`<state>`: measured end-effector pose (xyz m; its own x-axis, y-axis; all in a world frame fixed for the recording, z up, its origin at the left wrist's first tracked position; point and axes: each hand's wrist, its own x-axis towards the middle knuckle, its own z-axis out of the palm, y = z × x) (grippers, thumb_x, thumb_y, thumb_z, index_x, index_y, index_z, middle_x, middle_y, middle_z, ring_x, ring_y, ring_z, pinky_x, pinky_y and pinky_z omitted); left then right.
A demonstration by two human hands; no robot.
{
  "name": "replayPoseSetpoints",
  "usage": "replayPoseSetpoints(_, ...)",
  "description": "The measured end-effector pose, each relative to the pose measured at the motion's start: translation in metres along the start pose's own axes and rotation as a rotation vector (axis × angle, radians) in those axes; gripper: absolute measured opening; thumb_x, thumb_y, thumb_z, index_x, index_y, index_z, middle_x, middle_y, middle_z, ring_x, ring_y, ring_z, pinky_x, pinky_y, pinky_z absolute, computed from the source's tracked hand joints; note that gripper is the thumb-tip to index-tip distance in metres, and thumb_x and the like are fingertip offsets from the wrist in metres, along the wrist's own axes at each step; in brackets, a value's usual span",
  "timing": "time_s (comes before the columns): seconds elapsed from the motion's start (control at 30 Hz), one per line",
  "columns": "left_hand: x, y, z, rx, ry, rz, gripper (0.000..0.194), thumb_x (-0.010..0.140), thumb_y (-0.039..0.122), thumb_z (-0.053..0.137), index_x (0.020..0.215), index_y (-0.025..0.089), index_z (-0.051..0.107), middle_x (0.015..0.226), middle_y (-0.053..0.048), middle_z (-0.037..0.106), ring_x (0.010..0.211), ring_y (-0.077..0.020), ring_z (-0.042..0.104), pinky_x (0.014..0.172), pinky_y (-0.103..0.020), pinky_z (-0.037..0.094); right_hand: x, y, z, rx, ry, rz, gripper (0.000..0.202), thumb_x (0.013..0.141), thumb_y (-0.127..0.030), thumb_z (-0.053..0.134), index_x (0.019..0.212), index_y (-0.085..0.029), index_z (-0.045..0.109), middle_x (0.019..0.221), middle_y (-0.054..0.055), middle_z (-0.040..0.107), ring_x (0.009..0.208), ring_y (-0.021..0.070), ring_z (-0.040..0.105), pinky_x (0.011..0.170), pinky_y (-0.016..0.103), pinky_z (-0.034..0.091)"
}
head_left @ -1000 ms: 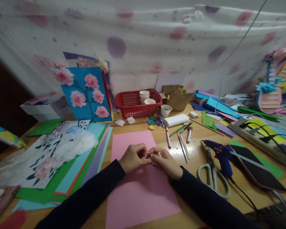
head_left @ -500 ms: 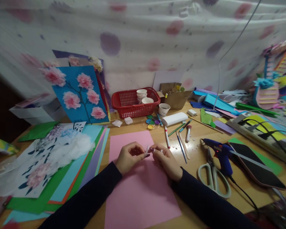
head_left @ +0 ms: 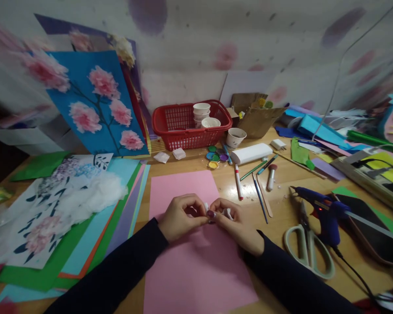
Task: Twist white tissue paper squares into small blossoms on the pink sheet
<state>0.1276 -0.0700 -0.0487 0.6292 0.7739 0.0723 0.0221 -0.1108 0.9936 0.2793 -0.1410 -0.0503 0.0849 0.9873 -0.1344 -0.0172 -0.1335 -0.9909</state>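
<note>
Above the pink paper sheet [head_left: 196, 266], my left hand [head_left: 184, 218] and my right hand [head_left: 234, 223] meet at the fingertips. Both are closed in a pinch on a small piece of white material [head_left: 206, 206], which looks soft like tissue or cotton. A second white bit [head_left: 228, 213] shows within the curled fingers of my right hand. My fingers hide most of the white piece, so its full shape is not visible.
At the left lie coloured papers and white fluff [head_left: 101, 196]. A red basket [head_left: 173, 141] with paper cups stands behind. Pens, a brush [head_left: 271, 176], scissors [head_left: 309, 248] and a blue glue gun [head_left: 329, 218] are at the right.
The view has shifted closer and lower toward the table. My fingertips have drawn nearer together around the white piece, and another white bit shows more plainly in my right hand.
</note>
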Motion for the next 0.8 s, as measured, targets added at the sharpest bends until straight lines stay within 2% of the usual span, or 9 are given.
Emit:
replayPoseSetpoints(0.13, 0.0, -0.001, -0.0001, -0.045, 0.0, -0.021, 0.025, 0.062, 0.024, 0.077, 0.057, 0.014, 0.055, 0.062, 0.0, 0.058, 0.059, -0.0105, 0.054, 0.058, -0.022, 0.045, -0.0008, 0.0038, 0.0002, 0.046, -0.008, 0.025, 0.022, 0.076, -0.039, 0.066, 0.073, -0.017, 0.061, 0.052, -0.006, 0.041, 0.046, 0.0072, 0.027, 0.043, 0.022, 0.018)
replayPoseSetpoints(0.33, 0.0008, -0.0023, 0.001, -0.208, 0.077, -0.118, 0.031, 0.053, 0.028, 0.083, 0.066, 0.014, 0.058, 0.066, -0.001, 0.063, 0.061, -0.0117, 0.059, 0.06, -0.024, 0.05, -0.0013, 0.0008, 0.001, 0.112, 0.015, 0.057, 0.03, 0.075, -0.046, 0.065, 0.076, -0.016, 0.061, 0.047, -0.007, 0.035, 0.042, 0.0065, 0.025, 0.041, 0.022, 0.014)
replayPoseSetpoints(0.43, 0.001, -0.0036, 0.0007, -0.231, 0.084, -0.123, 0.027, 0.056, 0.026, 0.081, 0.07, 0.013, 0.063, 0.07, -0.003, 0.067, 0.065, -0.0142, 0.063, 0.064, -0.027, 0.054, -0.0003, -0.0013, 0.0017, 0.146, 0.013, 0.069, 0.032, 0.074, -0.049, 0.065, 0.076, -0.017, 0.061, 0.045, -0.009, 0.032, 0.04, 0.0059, 0.022, 0.04, 0.022, 0.012)
replayPoseSetpoints(0.63, 0.0007, -0.0037, -0.0008, -0.074, 0.075, 0.017, 0.017, 0.066, 0.019, 0.073, 0.082, 0.012, 0.072, 0.081, -0.007, 0.067, 0.073, -0.0159, 0.065, 0.065, -0.025, 0.054, 0.0003, -0.0032, 0.0015, 0.094, 0.056, 0.036, 0.029, 0.072, -0.045, 0.069, 0.079, -0.017, 0.063, 0.048, -0.007, 0.039, 0.04, 0.0057, 0.025, 0.04, 0.022, 0.015)
replayPoseSetpoints(0.8, -0.0038, 0.0023, -0.0002, 0.033, 0.009, 0.134, 0.025, 0.074, 0.013, 0.061, 0.096, 0.013, 0.072, 0.087, -0.009, 0.065, 0.079, -0.0162, 0.064, 0.069, -0.025, 0.054, -0.0001, -0.0057, 0.002, 0.051, 0.109, 0.024, 0.029, 0.071, -0.045, 0.07, 0.078, -0.017, 0.064, 0.05, -0.006, 0.041, 0.043, 0.0067, 0.027, 0.042, 0.023, 0.017)
